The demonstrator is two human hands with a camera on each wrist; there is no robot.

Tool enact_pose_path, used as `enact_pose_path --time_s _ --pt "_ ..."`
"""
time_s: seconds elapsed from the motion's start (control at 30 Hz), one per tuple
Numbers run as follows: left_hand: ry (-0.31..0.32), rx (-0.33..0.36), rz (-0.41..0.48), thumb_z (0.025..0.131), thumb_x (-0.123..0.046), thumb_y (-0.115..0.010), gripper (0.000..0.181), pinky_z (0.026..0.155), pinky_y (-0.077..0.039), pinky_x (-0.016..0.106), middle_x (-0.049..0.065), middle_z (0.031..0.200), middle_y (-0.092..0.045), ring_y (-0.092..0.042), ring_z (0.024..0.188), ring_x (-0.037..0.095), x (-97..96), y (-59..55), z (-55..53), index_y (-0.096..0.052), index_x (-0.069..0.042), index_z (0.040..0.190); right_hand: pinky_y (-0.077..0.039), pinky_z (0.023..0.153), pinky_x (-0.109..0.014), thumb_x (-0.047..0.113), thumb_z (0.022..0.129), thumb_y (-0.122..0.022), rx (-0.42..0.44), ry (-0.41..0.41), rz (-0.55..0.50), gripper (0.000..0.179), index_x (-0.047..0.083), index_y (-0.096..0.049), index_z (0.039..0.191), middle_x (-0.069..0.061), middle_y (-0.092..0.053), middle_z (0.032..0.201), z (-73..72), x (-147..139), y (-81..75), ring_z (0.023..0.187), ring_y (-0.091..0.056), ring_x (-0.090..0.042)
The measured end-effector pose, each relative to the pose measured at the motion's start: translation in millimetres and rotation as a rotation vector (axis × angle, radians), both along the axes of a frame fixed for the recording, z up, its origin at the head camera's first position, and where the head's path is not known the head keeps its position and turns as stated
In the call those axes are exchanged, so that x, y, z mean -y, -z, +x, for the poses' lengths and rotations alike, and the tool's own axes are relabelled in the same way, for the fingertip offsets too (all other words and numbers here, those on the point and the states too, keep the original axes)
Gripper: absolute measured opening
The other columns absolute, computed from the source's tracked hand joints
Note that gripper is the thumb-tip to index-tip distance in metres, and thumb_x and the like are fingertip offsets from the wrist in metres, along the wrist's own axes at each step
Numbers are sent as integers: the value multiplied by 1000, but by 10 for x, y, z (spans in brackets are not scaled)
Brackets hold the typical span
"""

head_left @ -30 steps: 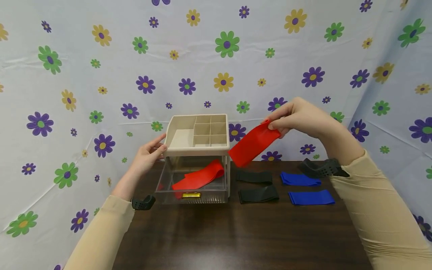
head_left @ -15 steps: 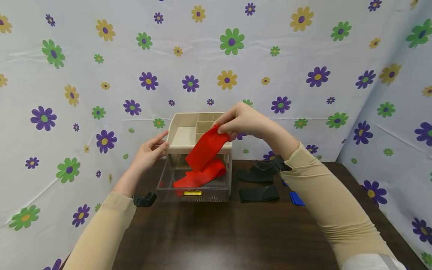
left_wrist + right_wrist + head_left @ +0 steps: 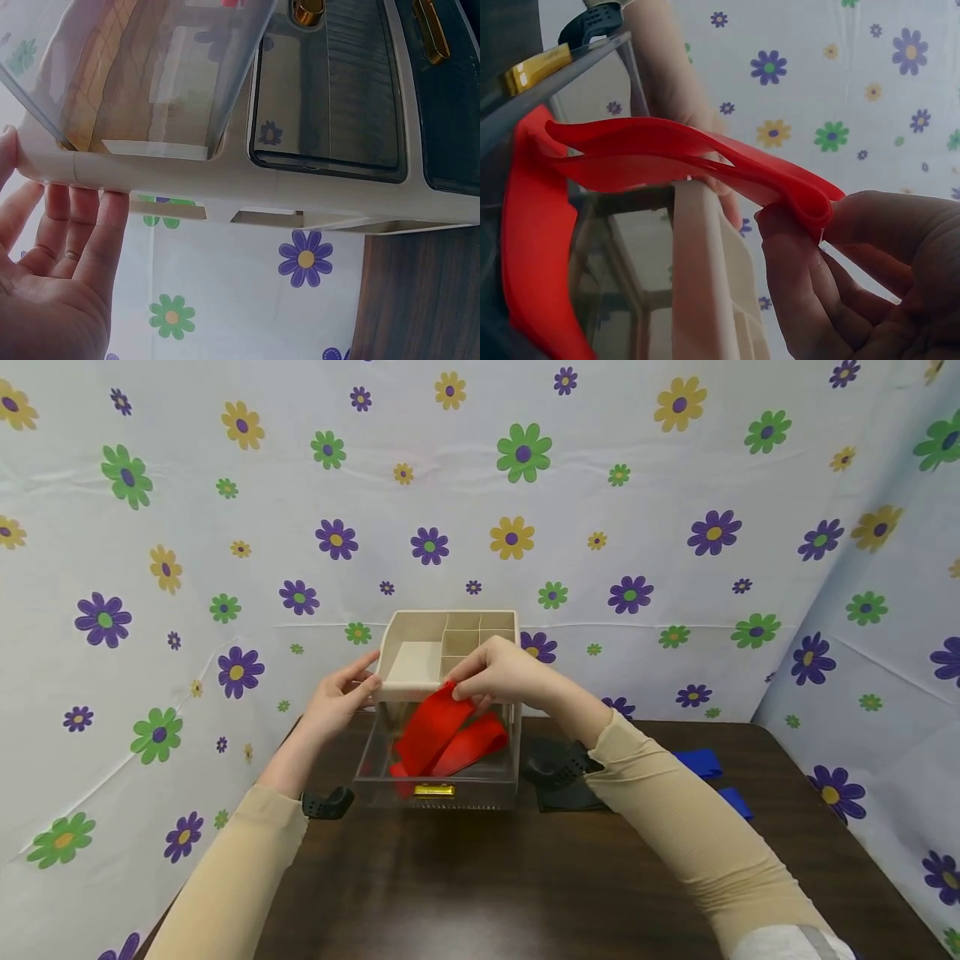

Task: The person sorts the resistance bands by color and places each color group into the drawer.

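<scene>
My right hand pinches one end of a folded red resistance band over the pulled-out clear drawer. The band's lower end hangs inside the drawer, overlapping a second red resistance band that lies there. Seen from the right wrist, the held band is a flat loop, its end between thumb and fingers. My left hand rests against the left side of the beige desktop organizer. In the left wrist view, extended fingers touch its side wall.
Black bands lie right of the organizer, partly behind my right wrist. Beyond my right forearm are blue bands. The organizer's top has open compartments. A flowered cloth stands behind the dark wooden table.
My right hand has carried the red band left and down, from beside the organizer into the open drawer. My left hand stays at the organizer's side.
</scene>
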State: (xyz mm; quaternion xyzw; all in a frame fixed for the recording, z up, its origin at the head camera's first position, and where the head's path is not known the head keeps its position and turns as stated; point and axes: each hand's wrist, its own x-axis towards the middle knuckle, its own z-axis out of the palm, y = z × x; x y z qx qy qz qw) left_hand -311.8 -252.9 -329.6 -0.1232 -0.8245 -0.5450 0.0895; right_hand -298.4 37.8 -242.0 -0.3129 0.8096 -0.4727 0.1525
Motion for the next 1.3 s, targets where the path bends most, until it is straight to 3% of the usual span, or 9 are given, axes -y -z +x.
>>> enact_pose_path --time_s 0.27,0.47,0.67,0.83,1.03,1.3 --pt "-7 -5 -10 98 -25 -59 54 80 -55 32 20 115 -55 -59 87 7 0 -3 4 -42 -13 148 -58 64 -37 3 86 -68 -56 47 69 17 2 -76 101 -9 -70 81 -72 -104 182 60 -62 -20" --pt "-9 3 -9 98 -25 -59 55 79 -55 28 20 115 -56 -59 88 8 -11 -9 5 -42 -13 148 -57 63 -38 4 86 -68 -78 90 139 18 4 -77 102 -6 -71 85 -65 -144 343 60 -61 -20" --pt "-16 14 -32 98 -29 -59 56 84 -54 39 20 117 -55 -59 90 11 -11 -23 22 -41 -17 149 -55 56 -27 5 84 -70 -242 83 292 18 3 -76 101 -4 -70 82 -58 -112 414 58 -60 -14" --pt "-15 -1 -21 98 -27 -59 55 80 -54 29 21 116 -55 -58 89 10 -20 -11 20 -41 -14 149 -52 64 -23 11 81 -74 -362 65 380 17 5 -77 96 1 -71 79 -49 -101 415 71 -61 -11" --pt "-6 -17 16 98 -24 -59 54 74 -52 19 19 112 -54 -58 87 9 -23 8 12 -42 -12 148 -52 66 -22 15 81 -76 -383 68 367 20 5 -77 98 1 -72 83 -18 -141 407 76 -64 -10" --pt "-6 -1 29 98 -22 -59 54 74 -52 19 18 111 -54 -58 86 8 -34 -21 29 -42 -12 148 -54 65 -23 15 83 -75 -367 87 268 19 6 -77 99 1 -72 87 41 -254 342 77 -65 -10"
